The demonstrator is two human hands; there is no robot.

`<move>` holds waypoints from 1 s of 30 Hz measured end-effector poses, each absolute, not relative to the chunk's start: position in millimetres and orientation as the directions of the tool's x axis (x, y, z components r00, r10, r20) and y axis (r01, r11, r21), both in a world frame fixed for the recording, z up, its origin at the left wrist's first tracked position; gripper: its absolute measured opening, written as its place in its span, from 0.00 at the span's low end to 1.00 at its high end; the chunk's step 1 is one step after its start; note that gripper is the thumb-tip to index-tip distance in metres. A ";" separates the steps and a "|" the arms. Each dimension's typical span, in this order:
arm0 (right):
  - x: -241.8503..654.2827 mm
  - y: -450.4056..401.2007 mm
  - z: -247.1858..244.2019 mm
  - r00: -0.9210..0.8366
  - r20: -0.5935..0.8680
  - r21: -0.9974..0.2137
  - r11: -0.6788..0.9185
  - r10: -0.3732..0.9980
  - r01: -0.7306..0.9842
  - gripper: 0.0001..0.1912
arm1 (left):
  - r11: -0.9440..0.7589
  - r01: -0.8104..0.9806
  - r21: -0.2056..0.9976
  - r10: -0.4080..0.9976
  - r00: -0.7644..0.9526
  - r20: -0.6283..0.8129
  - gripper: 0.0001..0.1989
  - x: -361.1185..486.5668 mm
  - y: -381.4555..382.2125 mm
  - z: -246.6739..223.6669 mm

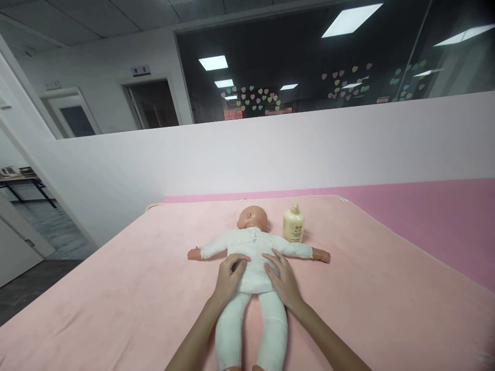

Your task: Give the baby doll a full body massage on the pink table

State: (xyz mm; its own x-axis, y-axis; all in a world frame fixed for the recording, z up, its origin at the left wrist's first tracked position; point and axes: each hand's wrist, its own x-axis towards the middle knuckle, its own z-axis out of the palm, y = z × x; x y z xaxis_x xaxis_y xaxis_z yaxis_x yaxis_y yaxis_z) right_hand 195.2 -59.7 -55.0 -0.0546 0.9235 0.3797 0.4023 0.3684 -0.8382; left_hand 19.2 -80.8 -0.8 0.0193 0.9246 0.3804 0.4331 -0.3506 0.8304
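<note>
A baby doll point(253, 245) in a white suit lies on its back on a pale pink blanket point(116, 288), arms spread, head pointing away from me. My left hand point(229, 275) rests on the doll's belly at its left side, fingers bent onto the white cloth. My right hand point(284, 278) lies flat on the belly's right side, fingers spread. Both hands touch the doll's clothing near the waist. A small cream bottle point(293, 224) stands upright just right of the doll's head.
The blanket covers a darker pink bed surface point(433, 216) that extends to the right. A white partition wall point(270, 154) stands behind the bed, with dark glass above it. At left the floor drops away toward an open doorway point(38, 232).
</note>
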 end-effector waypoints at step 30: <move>194.9 -59.4 -55.8 -0.058 0.364 -0.840 0.354 0.930 0.412 0.21 | -0.364 0.452 0.814 0.920 0.038 0.390 0.11 18.2 -81.5 0.2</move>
